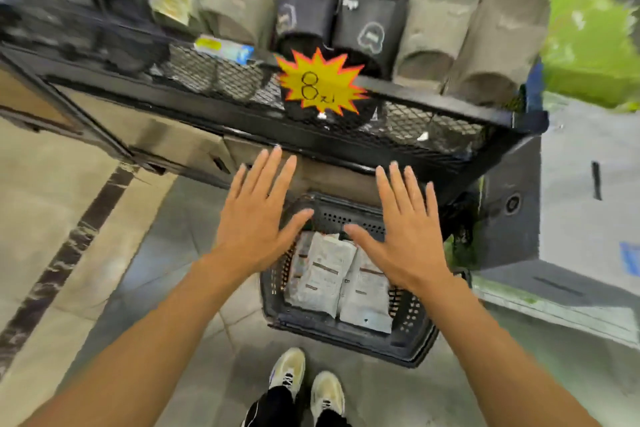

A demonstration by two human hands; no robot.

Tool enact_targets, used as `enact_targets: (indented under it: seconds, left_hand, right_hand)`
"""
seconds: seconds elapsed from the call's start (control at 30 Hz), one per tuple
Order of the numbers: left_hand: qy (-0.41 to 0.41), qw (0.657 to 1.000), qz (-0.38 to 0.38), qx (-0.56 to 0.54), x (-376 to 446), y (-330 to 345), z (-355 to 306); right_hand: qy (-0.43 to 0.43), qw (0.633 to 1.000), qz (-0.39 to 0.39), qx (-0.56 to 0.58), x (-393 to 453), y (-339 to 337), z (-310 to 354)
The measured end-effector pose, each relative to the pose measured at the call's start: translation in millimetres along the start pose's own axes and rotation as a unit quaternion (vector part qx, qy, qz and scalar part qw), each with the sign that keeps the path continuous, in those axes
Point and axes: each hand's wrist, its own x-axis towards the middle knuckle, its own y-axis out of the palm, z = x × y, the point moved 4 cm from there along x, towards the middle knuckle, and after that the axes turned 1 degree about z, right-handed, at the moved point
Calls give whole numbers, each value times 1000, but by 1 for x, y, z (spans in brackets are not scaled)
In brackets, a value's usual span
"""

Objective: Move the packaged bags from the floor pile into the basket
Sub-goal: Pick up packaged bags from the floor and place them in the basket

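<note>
Packaged bags (334, 279), flat white pouches with brown printed labels, lie side by side inside a black perforated plastic basket (412, 333) that stands on the grey tiled floor (180, 253). Largest in view, a black metal mesh shelf (433, 130) crosses the upper half of the scene and carries rows of slippers: a dark pair with outlined badges (337, 10) at centre and grey ones (474, 31) to the right. A yellow starburst price tag with a red edge (322, 87), marked with an 8, hangs on the shelf's front rail. Brown cardboard boxes (166, 142) sit beneath the shelf at left. Both bare forearms reach forward above the basket. The left hand (256, 215) and the right hand (401, 236) are spread flat, palms down, fingers straight and apart, holding nothing; each hovers over one side of the basket, the bags visible between them. At the bottom edge, two pale sneakers (308, 385) stand on the floor just beside the basket's near rim.
</note>
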Motion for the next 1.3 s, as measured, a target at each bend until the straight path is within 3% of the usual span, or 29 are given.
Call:
enact_targets:
  seconds: [0.17, 0.3, 0.47, 0.83, 1.3]
  left_hand:
    - [-39, 994, -70, 69, -35, -146, 8]
    - [-174, 974, -122, 81, -92, -241, 48]
    - [-292, 934, -195, 63, -182, -316, 107]
    - [-462, 854, -201, 131, -340, -384, 289]
    - [-566, 799, -190, 70, -407, -409, 514]
  right_hand:
    - [-122, 991, -57, -16, -2, -120, 92]
    - [-259, 962, -72, -48, 1, -182, 181]
    - [-355, 931, -71, -34, 8, -212, 303]
    - [-466, 884, -35, -17, 49, -169, 560]
    - [-524, 850, 49, 25, 133, -80, 816]
